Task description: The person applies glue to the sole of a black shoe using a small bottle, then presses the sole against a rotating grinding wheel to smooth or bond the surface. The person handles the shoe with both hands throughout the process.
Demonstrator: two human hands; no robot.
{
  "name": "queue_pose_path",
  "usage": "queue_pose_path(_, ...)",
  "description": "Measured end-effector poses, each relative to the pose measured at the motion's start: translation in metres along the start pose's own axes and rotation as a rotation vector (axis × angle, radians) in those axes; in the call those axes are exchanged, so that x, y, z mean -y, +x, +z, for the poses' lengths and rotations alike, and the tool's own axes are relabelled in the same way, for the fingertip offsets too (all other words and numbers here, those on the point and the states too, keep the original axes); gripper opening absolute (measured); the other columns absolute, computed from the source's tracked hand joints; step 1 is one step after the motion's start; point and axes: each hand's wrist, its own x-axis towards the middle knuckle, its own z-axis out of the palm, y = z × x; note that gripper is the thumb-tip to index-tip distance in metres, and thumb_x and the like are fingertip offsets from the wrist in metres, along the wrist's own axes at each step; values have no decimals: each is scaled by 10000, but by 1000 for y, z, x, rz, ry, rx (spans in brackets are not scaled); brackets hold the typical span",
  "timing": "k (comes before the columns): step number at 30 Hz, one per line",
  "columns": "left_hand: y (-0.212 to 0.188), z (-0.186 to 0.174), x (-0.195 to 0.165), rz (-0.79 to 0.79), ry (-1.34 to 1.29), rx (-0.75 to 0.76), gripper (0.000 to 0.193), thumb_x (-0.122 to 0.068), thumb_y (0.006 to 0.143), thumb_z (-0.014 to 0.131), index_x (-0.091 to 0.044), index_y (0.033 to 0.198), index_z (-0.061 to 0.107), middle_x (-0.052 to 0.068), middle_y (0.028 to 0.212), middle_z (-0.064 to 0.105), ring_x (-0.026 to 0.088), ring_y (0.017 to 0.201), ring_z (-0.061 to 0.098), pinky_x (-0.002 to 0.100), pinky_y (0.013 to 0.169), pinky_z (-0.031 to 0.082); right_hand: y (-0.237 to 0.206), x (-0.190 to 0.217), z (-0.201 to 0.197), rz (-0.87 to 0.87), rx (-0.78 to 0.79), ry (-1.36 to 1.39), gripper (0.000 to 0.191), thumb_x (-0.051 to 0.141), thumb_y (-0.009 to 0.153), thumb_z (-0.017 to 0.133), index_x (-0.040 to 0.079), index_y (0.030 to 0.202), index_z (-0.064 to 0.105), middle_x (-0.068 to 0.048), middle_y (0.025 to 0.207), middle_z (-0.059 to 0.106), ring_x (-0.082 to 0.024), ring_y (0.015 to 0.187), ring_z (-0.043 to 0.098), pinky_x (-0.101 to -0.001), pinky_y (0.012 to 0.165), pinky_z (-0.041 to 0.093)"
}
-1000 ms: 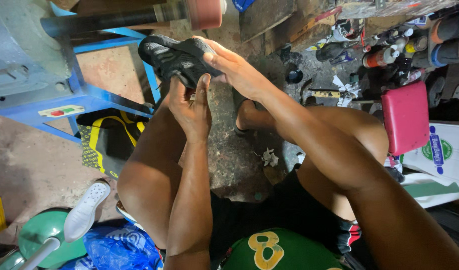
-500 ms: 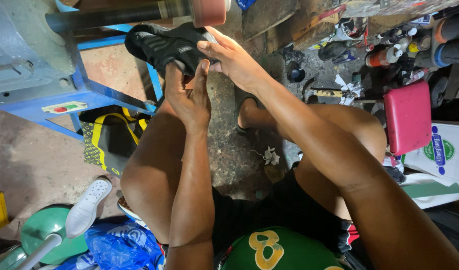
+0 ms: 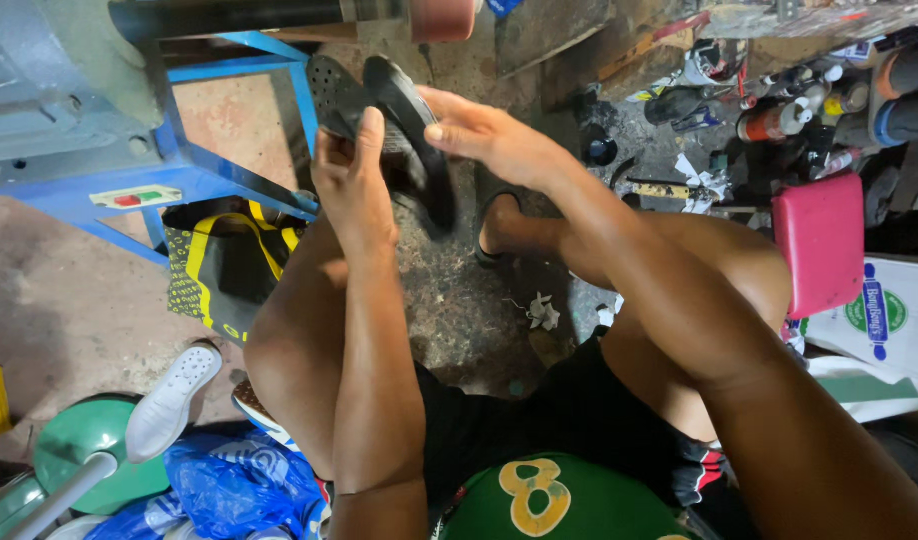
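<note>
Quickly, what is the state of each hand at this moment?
Left hand: closed on the black shoe.
Right hand: fingers laid along the same shoe, holding it.

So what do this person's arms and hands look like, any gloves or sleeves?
Both arms are bare to the picture's lower edge: no sleeves show. The left hand and right hand wear no gloves, and no rings, watch or bands are visible.
</note>
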Motion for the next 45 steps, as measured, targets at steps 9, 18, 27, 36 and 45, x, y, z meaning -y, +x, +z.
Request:
queue_pose_path(9, -10, 6, -4, -106, -4, 79, 344, -200, 881, 815, -96, 1159, 642, -1, 1093, 704, 87, 972, 683, 233, 776, 591, 12, -31, 9, -68, -246, -213, 627, 500, 1145, 392, 62, 1592, 383, -91, 1569, 507, -165, 1441, 436, -319, 1205, 335)
queue_pose_path(18, 12, 2, 21, -239, -116, -43, 262, -260, 1015, 740, -15, 1105, 721, 67, 998, 696, 135, 845, 593, 246, 646, 456, -1, 15, 12, -17, -133, -65, 596, 322, 991, 549, 41, 1510, 464, -70, 1275, 664, -148, 1168, 609, -279, 1016, 476)
queue_pose_path(27, 16, 27, 14, -204, -494, 49, 232, -189, 998, 686, 5, 1125, 689, 109, 1094, 736, 178, 981, 715, 325, 861, 599, 13, 43, -4, 99, -250, -39, 515, 313, 936, 656, 25, 1361, 619, -78, 1160, 745, -132, 1000, 725, -270, 885, 582)
queue_pose_path(36, 30, 31, 19, -143, -416, 30, 297, -219, 1030, 689, 49, 1157, 674, 116, 1067, 728, 158, 908, 713, 277, 770, 594, 14, 46, -11, 81, -161, 186, 339, 265, 956, 658, 19, 1190, 664, -49, 1021, 710, -132, 850, 696, -281, 720, 576)
queue_pose_path(45, 26, 29, 22, -155, -405, 39, 232, -242, 1050, 690, -26, 1133, 691, 67, 1033, 723, 124, 862, 686, 234, 680, 542, 16, 34, -15, 105, -350, 58, 344, 323, 925, 687, 78, 1167, 680, -53, 1112, 705, -113, 1030, 676, -281, 867, 573)
